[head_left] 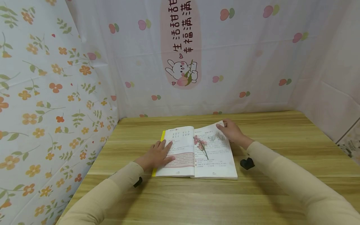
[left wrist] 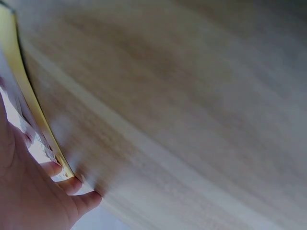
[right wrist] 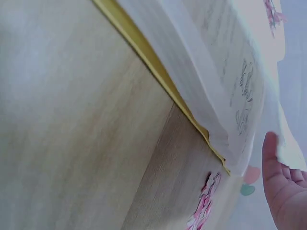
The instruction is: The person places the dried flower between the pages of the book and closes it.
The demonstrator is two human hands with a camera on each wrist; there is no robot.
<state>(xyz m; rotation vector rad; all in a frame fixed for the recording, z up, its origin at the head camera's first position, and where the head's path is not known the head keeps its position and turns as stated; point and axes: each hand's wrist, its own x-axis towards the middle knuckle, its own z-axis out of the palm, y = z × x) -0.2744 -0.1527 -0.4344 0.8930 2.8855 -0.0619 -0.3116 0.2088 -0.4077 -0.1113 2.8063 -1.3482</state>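
Observation:
An open book (head_left: 180,168) with a yellow cover lies on the wooden table. My left hand (head_left: 157,155) rests on its left page with the fingers spread. In the left wrist view, the fingertips of my left hand (left wrist: 43,191) reach the book's yellow edge (left wrist: 36,108). At the top right corner, my right hand (head_left: 232,132) pinches a page (head_left: 206,127) between thumb and fingers. The right wrist view shows that page (right wrist: 288,148) raised off the pages below, held by my right hand (right wrist: 285,191). A pink flower sprig (head_left: 201,144) with a dark stem lies on the right page.
Another pink flower piece (right wrist: 204,203) lies on the table beyond the book's corner in the right wrist view. A dark heart-shaped object (head_left: 247,163) is under my right wrist. A patterned white cloth (head_left: 239,62) hangs behind the table, and a floral one (head_left: 56,109) at left.

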